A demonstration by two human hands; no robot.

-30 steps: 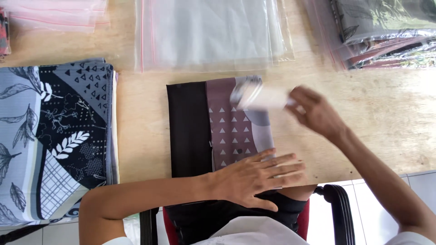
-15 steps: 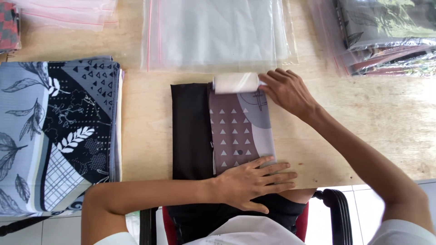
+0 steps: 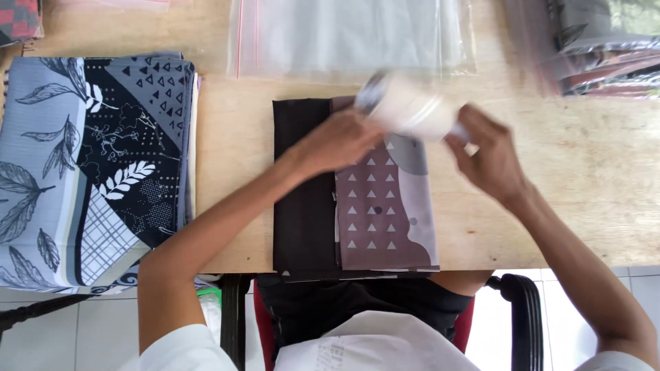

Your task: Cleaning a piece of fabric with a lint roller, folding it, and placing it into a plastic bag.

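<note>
A pale rolled bundle (image 3: 412, 110), blurred by motion, was gripped at its two ends above the far edge of a folded brown cloth (image 3: 357, 199). The left hand (image 3: 340, 141) was closed round the bundle's left end, its fingers curled over the roll; the right hand (image 3: 488, 158) was closed on the right end, thumb and fingers bent about it. How tightly either hand pinched could not be told through the blur. The folded brown cloth, dark on its left half and patterned with pale triangles on its right, was laid flat on the wooden table (image 3: 564, 192), its near edge overhanging the table's front edge towards the person's lap. Bare table was seen to the right of the cloth, and a narrower strip on its left. Beyond that strip a stack of blue and black leaf-printed fabric (image 3: 89, 165) was spread to the left edge of the view. A pile of clear zip bags (image 3: 350, 34) was set just beyond the bundle, and bagged fabrics (image 3: 605, 48) were stacked at the far right corner.
</note>
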